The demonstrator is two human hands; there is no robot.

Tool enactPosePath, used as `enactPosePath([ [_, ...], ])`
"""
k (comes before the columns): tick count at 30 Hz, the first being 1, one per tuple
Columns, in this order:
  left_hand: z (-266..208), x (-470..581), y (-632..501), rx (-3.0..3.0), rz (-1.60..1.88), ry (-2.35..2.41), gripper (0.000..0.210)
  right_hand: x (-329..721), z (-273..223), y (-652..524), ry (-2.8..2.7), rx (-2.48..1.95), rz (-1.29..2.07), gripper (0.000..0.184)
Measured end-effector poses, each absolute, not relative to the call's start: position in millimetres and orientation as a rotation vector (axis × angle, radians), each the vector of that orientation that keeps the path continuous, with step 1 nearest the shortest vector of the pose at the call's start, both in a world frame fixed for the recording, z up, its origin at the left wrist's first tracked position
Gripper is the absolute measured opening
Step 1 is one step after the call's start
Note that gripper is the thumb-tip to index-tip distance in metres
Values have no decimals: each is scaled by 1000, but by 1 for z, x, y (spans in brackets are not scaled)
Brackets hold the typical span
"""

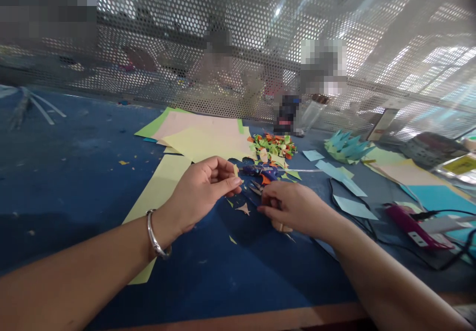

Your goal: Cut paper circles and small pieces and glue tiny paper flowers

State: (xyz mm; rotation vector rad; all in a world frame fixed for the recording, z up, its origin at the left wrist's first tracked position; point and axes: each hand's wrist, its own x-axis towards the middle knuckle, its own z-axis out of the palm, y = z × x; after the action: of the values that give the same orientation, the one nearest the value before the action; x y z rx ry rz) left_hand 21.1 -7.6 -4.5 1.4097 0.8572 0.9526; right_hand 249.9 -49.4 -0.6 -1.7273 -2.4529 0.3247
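left hand [203, 187] pinches a yellow paper piece [235, 170] mid-view; likely feather-light, soft, easily creased, best held by an edge. right hand [299, 206] curls by scissors [256, 188] at the piece's four o'clock (grip hidden, can't tell). blue tabletop [208, 281], paper scraps [273, 147] at two, perforated metal screen [256, 8] at twelve.

Craft wkshop, prob. — blue worktable [82, 187] w/ paper sheets [211, 145], cut scraps [274, 147], perf. metal screen [245, 18]
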Motion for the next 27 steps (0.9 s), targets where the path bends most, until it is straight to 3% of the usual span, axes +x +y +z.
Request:
enactPosePath([
  [9,-6,18,-4,1501,995,873,18,233,-9,-49,-2291,-1821,558,5],
  [15,-2,14,3,1471,1051,869,18,240,-9,-46,-1895,-1523,796,4],
  [20,0,15,-2,1383,824,829,13,242,1,-50,-1751,-1395,841,9],
  [27,-2,18,-8,1356,592,806,15,240,1,-54,-2002,-1346,789,3],
])
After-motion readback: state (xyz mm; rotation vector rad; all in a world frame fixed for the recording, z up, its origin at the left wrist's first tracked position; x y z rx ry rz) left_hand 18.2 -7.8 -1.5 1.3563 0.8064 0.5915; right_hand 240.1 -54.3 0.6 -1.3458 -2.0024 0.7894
